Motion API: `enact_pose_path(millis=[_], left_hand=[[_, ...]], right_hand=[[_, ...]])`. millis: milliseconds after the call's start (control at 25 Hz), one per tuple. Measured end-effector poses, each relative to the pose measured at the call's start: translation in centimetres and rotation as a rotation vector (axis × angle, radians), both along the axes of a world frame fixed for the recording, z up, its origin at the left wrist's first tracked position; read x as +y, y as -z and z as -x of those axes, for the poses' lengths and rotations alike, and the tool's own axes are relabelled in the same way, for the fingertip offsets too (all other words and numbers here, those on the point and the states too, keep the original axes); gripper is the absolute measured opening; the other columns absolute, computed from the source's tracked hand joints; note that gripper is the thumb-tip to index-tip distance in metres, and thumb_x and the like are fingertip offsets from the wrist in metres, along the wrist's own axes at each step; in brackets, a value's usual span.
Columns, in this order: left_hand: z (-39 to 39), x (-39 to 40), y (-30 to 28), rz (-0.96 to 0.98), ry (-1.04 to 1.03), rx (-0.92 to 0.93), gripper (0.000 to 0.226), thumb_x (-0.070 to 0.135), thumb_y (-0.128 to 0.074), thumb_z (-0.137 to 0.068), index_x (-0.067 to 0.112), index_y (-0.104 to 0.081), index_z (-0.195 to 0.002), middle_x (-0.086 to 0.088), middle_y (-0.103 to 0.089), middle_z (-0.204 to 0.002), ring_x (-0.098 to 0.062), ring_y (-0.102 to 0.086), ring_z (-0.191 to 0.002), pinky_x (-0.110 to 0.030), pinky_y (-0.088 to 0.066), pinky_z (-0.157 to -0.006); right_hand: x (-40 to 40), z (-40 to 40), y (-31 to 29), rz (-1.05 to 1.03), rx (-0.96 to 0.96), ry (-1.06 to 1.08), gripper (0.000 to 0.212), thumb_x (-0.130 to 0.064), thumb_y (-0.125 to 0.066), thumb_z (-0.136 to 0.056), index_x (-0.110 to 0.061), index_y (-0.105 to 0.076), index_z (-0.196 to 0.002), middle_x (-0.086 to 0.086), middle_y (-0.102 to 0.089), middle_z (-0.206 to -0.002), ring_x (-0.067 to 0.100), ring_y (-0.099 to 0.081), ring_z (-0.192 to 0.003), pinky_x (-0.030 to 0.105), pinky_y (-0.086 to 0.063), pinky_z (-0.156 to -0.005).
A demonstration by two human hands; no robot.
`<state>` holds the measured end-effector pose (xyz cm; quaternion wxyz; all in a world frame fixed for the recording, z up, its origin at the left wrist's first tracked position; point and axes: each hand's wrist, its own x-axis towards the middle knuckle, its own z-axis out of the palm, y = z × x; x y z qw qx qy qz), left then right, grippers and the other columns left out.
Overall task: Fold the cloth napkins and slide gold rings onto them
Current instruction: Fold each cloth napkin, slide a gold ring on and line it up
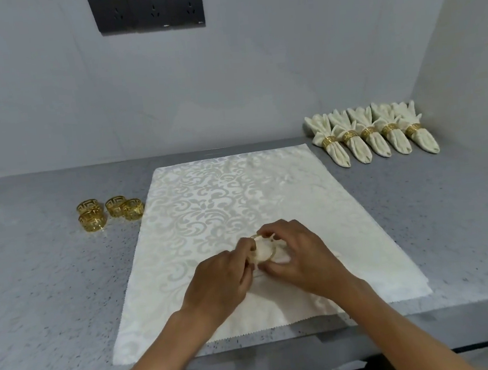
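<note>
Both hands at near-centre tabletop (36, 282): left hand (219, 280) and right hand (301, 257) pinch gold ring (263, 249) around bunched napkin (278, 298), its long axis running near-far. Spare rings (108, 212) far left; five finished napkins (373, 133) far right.

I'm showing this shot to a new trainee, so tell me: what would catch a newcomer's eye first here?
Front and centre, the left hand and right hand pinch a gold ring around a bunched napkin, over a patterned white cloth. At the back right lies a row of five finished napkins, each in a gold band. Left of the cloth sit four loose gold rings on the grey counter.
</note>
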<state>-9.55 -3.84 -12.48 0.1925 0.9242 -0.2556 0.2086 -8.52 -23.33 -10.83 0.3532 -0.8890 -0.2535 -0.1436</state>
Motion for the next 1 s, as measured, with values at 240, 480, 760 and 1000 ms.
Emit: enact_pose_path(millis=[240,480,760,1000], left_hand=[[-0.7,-0.2,0.2,-0.091,0.072,0.065,0.016,0.026,-0.055,-0.091,0.021,-0.07,-0.09,0.01,-0.056,-0.086,-0.01,-0.052,-0.078,-0.024,-0.044,-0.06],[-1.3,-0.8,-0.3,-0.128,0.101,0.129,0.015,0.034,-0.061,-0.087,0.018,-0.064,-0.086,0.009,-0.063,-0.098,-0.012,-0.052,-0.1,-0.031,-0.043,-0.087],[-1.0,-0.5,-0.7,-0.106,0.132,0.141,0.015,0.035,-0.06,-0.088,0.022,-0.058,-0.096,0.013,-0.059,-0.096,-0.007,-0.05,-0.092,-0.02,-0.027,-0.081],[-1.0,-0.7,-0.9,-0.112,0.097,0.175,0.017,0.037,-0.061,-0.087,0.026,-0.058,-0.099,0.016,-0.06,-0.097,-0.006,-0.051,-0.088,-0.019,-0.027,-0.079]], right_hand=[[-11.2,0.5,-3.3,0.214,0.149,0.262,0.04,-0.035,-0.079,-0.074,-0.031,-0.059,-0.108,-0.013,-0.055,-0.107,0.008,-0.054,-0.098,0.024,-0.046,-0.082],[-12.2,0.6,-3.2,0.426,0.356,0.108,0.036,-0.047,-0.076,-0.078,-0.04,-0.062,-0.111,-0.025,-0.058,-0.104,-0.004,-0.053,-0.098,0.019,-0.045,-0.085],[-7.5,-1.5,-2.5,0.358,0.367,0.019,0.042,-0.048,-0.077,-0.078,-0.035,-0.064,-0.116,-0.019,-0.06,-0.105,0.001,-0.054,-0.097,0.024,-0.046,-0.086],[-4.8,-2.5,-2.2,0.322,0.338,-0.031,0.035,-0.045,-0.079,-0.076,-0.031,-0.068,-0.107,-0.014,-0.063,-0.099,0.003,-0.055,-0.091,0.026,-0.046,-0.08]])
